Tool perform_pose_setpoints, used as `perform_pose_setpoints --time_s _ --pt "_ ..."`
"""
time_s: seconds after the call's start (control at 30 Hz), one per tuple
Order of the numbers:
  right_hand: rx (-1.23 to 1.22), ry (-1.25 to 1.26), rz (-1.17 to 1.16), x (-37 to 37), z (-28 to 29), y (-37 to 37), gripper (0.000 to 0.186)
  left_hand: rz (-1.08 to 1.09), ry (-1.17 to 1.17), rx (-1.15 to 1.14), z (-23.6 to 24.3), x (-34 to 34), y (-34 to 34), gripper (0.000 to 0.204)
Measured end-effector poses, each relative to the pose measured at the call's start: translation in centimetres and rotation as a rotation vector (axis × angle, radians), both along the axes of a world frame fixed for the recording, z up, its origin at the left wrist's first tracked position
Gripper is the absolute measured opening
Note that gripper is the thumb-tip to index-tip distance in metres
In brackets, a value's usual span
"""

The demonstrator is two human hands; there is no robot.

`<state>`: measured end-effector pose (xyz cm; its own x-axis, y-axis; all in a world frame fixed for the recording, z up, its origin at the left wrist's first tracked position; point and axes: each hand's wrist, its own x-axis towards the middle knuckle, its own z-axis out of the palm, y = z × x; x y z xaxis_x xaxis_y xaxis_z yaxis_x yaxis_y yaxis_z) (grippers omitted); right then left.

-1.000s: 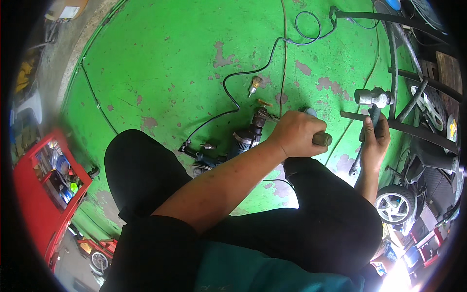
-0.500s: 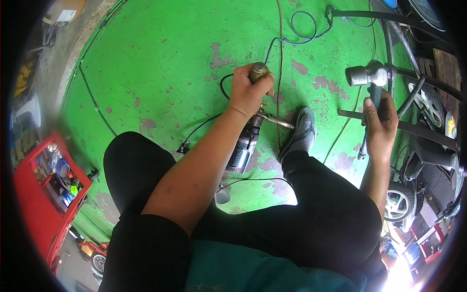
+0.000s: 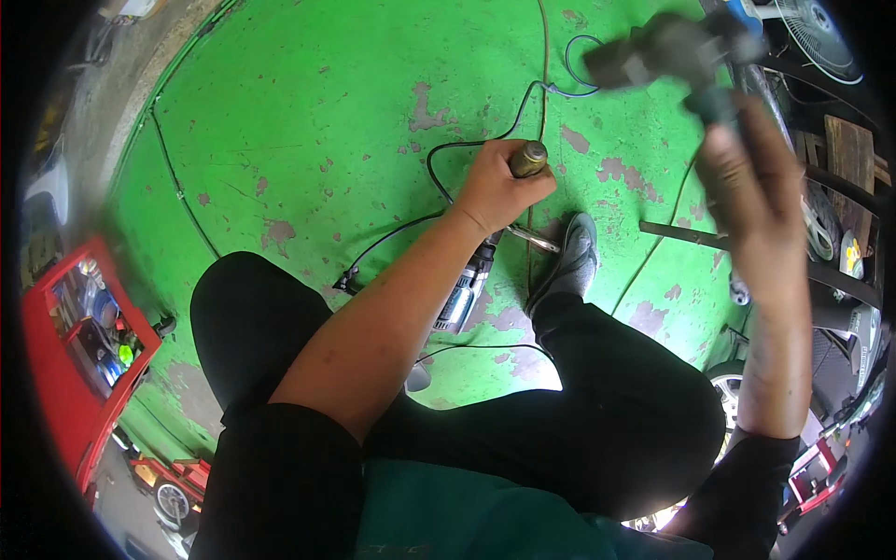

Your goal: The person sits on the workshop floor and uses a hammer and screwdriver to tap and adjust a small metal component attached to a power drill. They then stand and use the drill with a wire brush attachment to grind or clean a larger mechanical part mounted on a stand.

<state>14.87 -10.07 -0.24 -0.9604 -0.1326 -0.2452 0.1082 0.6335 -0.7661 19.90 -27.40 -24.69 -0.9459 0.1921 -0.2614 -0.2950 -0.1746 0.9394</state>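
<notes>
My left hand is closed around a thick tool with a round, dull brass-coloured end; the end stands up out of the fist. What its lower part touches is hidden by the hand. Raised at the right, my right hand grips the handle of a hammer, both blurred by motion. Below my left wrist a corded power tool with a dark and teal body lies on the floor, partly covered by my forearm. A shiny metal bar sticks out beside it, close to my right shoe.
Cables run over the worn green floor; a black cord loops around my left hand. A black metal frame stands at the right, with a fan beyond. A red cabinet is at the left.
My right hand has swung the hammer up and further away. My left hand, still around the brass-ended tool, sits slightly more to the right and nearer in the picture.
</notes>
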Motion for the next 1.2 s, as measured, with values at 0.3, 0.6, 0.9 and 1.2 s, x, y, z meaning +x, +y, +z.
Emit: perform_pose_setpoints --time_s 0.3,0.6,0.9,1.2 --pt "0.588 -0.242 0.513 1.3 -1.4 0.4 0.027 -0.101 0.087 -0.188 -0.8 2.0 0.9 0.009" --pt "0.164 -0.116 -0.028 0.7 1.1 2.9 0.03 -0.003 0.012 0.032 0.5 -2.2 -1.6 0.013" --pt "0.071 -0.087 -0.001 3.0 0.5 3.7 0.034 0.006 -0.046 0.085 0.0 -0.7 -0.2 0.013" --pt "0.093 -0.12 0.007 3.1 0.2 3.3 0.033 -0.002 -0.029 0.11 0.5 -0.3 0.2 0.015"
